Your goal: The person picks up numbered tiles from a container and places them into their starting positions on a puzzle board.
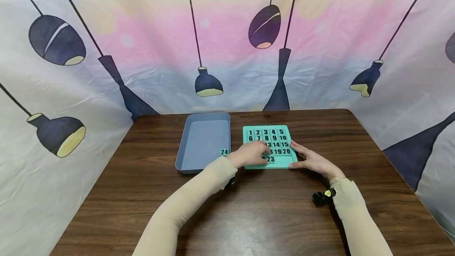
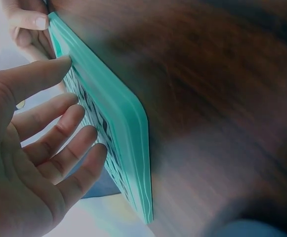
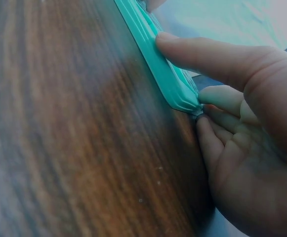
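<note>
A turquoise number puzzle board point(image 1: 284, 162) lies flat on the table, with black-numbered tiles set in rows. My left hand point(image 1: 251, 153) is over its left part, hiding several tiles; tile 23 point(image 1: 271, 159) shows beside the fingertips. In the left wrist view the fingers point(image 2: 66, 126) are loosely bent, their tips at the tiles, and the thumb is by the board's near rim. At the right near corner my right hand point(image 1: 314, 162) holds the board, thumb on the near rim and fingers along the right side. Tile 24 point(image 1: 224, 152) lies in a blue-grey tray point(image 1: 203, 137).
The tray stands to the left of the board on the dark wooden table point(image 1: 256, 212). A cloth printed with lamps point(image 1: 209, 84) hangs behind and along both sides of the table.
</note>
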Demonstrator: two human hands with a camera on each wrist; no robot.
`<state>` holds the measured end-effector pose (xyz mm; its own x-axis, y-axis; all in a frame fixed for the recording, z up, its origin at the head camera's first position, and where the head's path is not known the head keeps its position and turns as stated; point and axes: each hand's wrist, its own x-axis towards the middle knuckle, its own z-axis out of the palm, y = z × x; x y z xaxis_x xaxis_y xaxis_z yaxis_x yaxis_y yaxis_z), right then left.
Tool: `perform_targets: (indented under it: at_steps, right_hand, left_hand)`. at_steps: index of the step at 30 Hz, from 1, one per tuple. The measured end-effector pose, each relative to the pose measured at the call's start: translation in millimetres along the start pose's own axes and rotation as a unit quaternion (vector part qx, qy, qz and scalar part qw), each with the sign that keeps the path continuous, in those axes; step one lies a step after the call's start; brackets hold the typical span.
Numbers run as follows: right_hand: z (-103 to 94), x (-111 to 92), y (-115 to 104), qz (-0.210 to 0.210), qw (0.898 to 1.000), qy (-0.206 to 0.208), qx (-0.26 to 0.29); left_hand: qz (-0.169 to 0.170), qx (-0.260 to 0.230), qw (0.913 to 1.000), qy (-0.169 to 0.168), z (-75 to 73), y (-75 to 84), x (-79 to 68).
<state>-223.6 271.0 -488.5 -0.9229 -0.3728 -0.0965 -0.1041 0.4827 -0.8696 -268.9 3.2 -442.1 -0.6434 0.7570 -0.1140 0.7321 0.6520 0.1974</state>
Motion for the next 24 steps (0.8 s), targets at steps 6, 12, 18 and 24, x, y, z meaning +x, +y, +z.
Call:
perform_targets:
  at_steps: [6,12,18,24]
  right_hand:
    - [1.6,-1,-3,0.002,1.0,0.001,-0.016]
    - [2.3,1,-2,0.004,1.0,-0.001,-0.023]
    - [-0.4,2,-1,0.003,1.0,0.002,-0.026]
    - [-0.2,1,0,-0.002,1.0,0.001,-0.022]
  left_hand:
    - [-0.002,-0.013,0.9999,-0.001,-10.7,-7.3,-4.3]
    - [-0.006,-0.048,0.9984,0.03,-42.1,-21.9,-12.9]
    - [-0.04,-0.065,0.9944,0.074,-80.3,-45.8,-33.7]
    - [-0.062,-0.068,0.9905,0.102,-97.8,-67.3,-53.2]
